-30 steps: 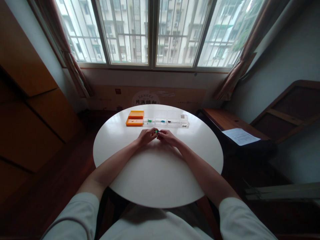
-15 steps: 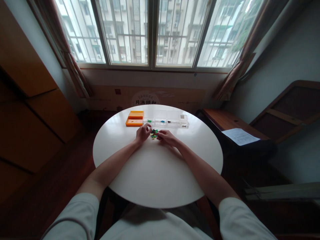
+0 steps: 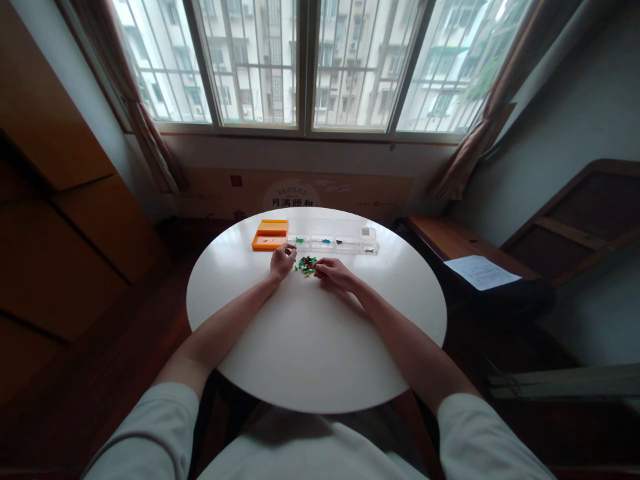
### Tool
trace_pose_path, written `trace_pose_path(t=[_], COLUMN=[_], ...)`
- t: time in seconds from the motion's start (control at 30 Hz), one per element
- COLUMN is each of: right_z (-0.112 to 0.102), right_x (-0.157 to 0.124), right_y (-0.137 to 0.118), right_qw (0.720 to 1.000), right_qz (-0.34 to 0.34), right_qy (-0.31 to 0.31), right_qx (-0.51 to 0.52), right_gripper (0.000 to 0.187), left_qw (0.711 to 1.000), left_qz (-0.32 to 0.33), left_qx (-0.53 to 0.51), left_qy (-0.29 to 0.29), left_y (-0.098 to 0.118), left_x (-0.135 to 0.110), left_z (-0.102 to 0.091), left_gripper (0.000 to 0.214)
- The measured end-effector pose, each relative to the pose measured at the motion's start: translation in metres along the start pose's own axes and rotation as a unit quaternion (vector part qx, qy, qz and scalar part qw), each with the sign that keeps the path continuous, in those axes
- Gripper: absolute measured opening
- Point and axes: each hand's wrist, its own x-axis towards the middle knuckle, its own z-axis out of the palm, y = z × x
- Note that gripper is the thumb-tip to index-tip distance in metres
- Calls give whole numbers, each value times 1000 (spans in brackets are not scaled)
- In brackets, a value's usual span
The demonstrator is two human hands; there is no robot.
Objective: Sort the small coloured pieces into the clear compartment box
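A pile of small pieces [image 3: 307,263], mostly green and dark with some yellow and blue, lies on the white table between my hands; the kind of piece is too small to tell. My left hand [image 3: 283,261] hovers left of the pile, just in front of the orange box [image 3: 255,246], its fingers curled in a pinch. Whatever is between those fingertips cannot be made out. At the pile's right edge, my right hand [image 3: 333,272] has thumb and fingers pinched together by the pieces. Anything in that pinch is too small to name.
Behind the pile stands a clear compartment box [image 3: 353,249] with green, blue and dark bits in separate compartments. It adjoins the orange box, which holds a few tiny pieces. Off the round table [image 3: 310,353], paper sheets [image 3: 481,273] lie on the right.
My left hand has moved left, away from the pile and toward the orange box, uncovering more of the pieces. My right hand has barely moved.
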Motion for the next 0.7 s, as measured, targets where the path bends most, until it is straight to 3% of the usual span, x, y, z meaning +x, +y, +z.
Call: trace_pose_path(t=[0.1, 0.27, 0.53, 0.7], right_z=[0, -1, 1, 1], right_x=[1, 2, 0, 0], right_y=[1, 3, 0, -1], right_qw=[1000, 1000, 1000, 1000], right_qz=[2, 4, 1, 5], right_qy=[4, 1, -1, -5], right_qx=[-5, -5, 1, 6], right_gripper=[17, 15, 14, 16], left_qw=[1000, 994, 986, 980], left_qz=[-8, 39, 89, 119], left_qx=[-7, 78, 134, 75], left_qy=[29, 69, -39, -141], left_y=[-1, -1, -21, -26], left_x=[3, 7, 19, 23], left_z=[-3, -16, -22, -31], left_gripper=[25, 23, 22, 22])
